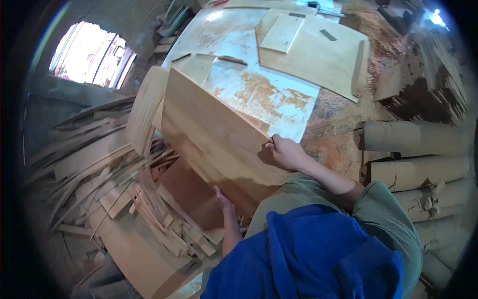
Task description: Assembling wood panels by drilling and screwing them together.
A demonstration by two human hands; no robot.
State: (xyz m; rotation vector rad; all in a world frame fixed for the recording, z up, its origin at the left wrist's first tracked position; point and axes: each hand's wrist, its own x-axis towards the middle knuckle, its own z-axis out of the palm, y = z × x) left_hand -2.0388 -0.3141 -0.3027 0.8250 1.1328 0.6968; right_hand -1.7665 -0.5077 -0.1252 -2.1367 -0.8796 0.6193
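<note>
A wide, pale brown wooden panel [214,129] stands tilted on edge in front of me, slanting from the table side down toward my lap. On its upper edge, near the close corner, my right hand [288,152] is closed, with the fingers curled over the rim. Lower down, my left hand [225,202] is at the panel's bottom edge, one digit pointing up; its other fingers are partly hidden, and it appears to hold that edge. A smaller light board [145,109] stands beside the panel's far left end.
Beyond the panel lies a white, sawdust-strewn worktable [229,35] bearing a large pale board [318,55]. Thin offcut strips [162,214] heap up at left and below, around a reddish-brown board [186,189]. Stacked thin sheets [423,79] and brown wrapped rolls [423,172] line the right.
</note>
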